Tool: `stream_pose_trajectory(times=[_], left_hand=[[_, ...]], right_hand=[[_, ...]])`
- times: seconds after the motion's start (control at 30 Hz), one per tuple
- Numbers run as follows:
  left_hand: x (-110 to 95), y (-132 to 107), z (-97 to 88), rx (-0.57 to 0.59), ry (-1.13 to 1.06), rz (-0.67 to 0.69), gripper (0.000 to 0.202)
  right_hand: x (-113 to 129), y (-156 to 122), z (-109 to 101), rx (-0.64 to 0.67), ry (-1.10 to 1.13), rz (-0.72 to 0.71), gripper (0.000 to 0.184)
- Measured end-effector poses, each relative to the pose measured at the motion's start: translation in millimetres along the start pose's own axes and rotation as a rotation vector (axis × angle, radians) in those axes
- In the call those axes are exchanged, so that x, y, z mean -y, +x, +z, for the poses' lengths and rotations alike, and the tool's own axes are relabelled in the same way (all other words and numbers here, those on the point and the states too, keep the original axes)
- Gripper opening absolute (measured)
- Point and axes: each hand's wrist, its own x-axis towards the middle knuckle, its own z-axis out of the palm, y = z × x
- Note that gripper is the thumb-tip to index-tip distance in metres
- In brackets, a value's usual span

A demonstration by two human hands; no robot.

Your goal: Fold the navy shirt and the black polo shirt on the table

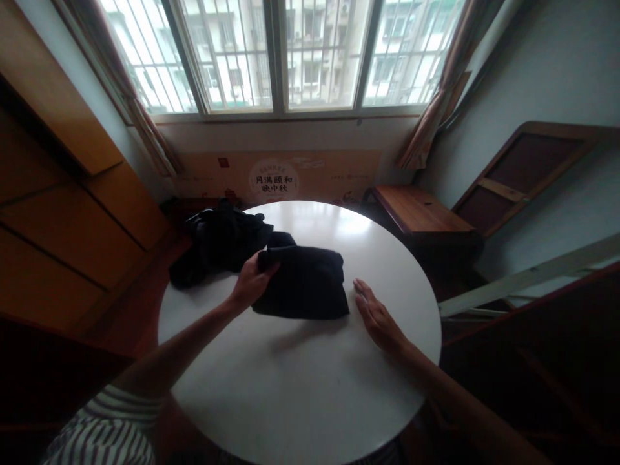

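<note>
The person's left hand pinches the edge of a folded black garment, with the fingers and thumb closed together on the cloth. This garment lies near the middle of a round white table. The right hand is open, with its fingers apart, and it rests flat on the table just beside the garment, without touching it. A crumpled heap of black clothes sits at the far left edge of the table.
</note>
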Motion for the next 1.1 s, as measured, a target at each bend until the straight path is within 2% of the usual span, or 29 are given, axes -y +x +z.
stream_pose_trajectory(times=[0.03,0.1,0.17,0.23,0.33,0.43,0.53,0.6,0.67,0.73,0.9,1.0,1.1], left_hand=[[-8.6,2.0,-3.7,-0.052,0.133,0.146,0.03],[-23.7,3.8,-9.3,-0.014,0.389,0.437,0.035],[-29.8,2.2,-8.6,0.148,0.594,0.682,0.044],[-22.8,-4.3,-0.2,0.304,0.763,0.828,0.05],[6.2,-25.6,19.5,0.467,0.955,0.861,0.045],[32.5,-56.2,30.2,0.594,1.08,0.763,0.045],[38.6,-78.8,23.7,0.65,1.045,0.702,0.057],[36.3,-82.7,15.0,0.654,0.958,0.721,0.066],[35.1,-78.8,8.5,0.613,0.911,0.752,0.052],[37.4,-71.2,6.1,0.571,0.917,0.782,0.04],[50.6,-61.8,10.0,0.545,0.97,0.874,0.033],[56.1,-64.8,11.0,0.521,0.998,0.949,0.03],[60.4,-67.4,9.8,0.508,1.021,1.029,0.031]], right_hand=[[0.0,-0.5,-0.2,-0.006,0.007,0.002,0.066],[-0.3,-1.4,0.1,-0.012,0.008,-0.01,0.068],[-0.4,-1.9,0.6,-0.012,0.014,-0.017,0.067],[0.2,-2.1,0.5,-0.017,0.034,-0.014,0.065],[2.0,-3.1,-0.5,-0.058,0.054,-0.013,0.063],[4.2,-4.1,-2.6,-0.13,0.022,-0.059,0.059],[8.8,0.6,-5.3,-0.125,-0.046,-0.161,0.056],[15.5,9.2,-6.2,-0.08,-0.096,-0.252,0.052],[26.4,21.5,-4.8,-0.029,-0.13,-0.349,0.049],[41.9,35.2,0.2,0.047,-0.147,-0.453,0.046],[88.0,66.5,27.2,0.374,-0.183,-0.695,0.047],[102.2,90.3,42.5,0.597,-0.203,-0.623,0.051],[96.6,121.1,49.5,0.761,-0.286,-0.466,0.057]])
